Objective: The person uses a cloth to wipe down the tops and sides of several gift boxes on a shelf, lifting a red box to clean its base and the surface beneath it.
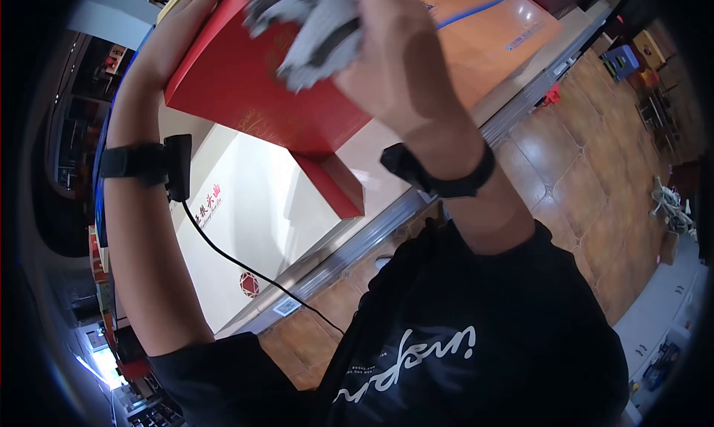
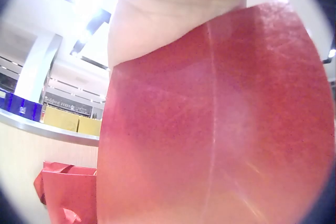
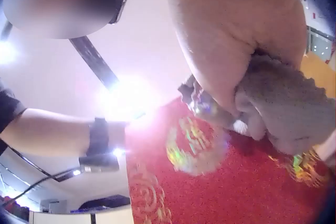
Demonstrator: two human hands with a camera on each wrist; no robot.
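A large red box (image 1: 230, 92) with gold lettering is tilted over the white counter in the head view. My left hand (image 1: 195, 12) holds it at the far left edge; its fingertips are hidden there. In the left wrist view my palm lies against the plain red side. My right hand (image 1: 398, 63) grips a bunched grey cloth (image 1: 327, 48) over the printed face. In the right wrist view the cloth's ruffled edge overlaps the red face beside a shiny gold round emblem (image 3: 194, 145).
The counter (image 1: 245, 182) bears red printed characters and a metal-trimmed edge. An orange surface (image 1: 491, 26) lies beyond the box. Below is a tiled floor (image 1: 573, 174). A black cable (image 1: 245, 267) runs from the left wrist camera. A red bag (image 2: 71, 192) stands to one side.
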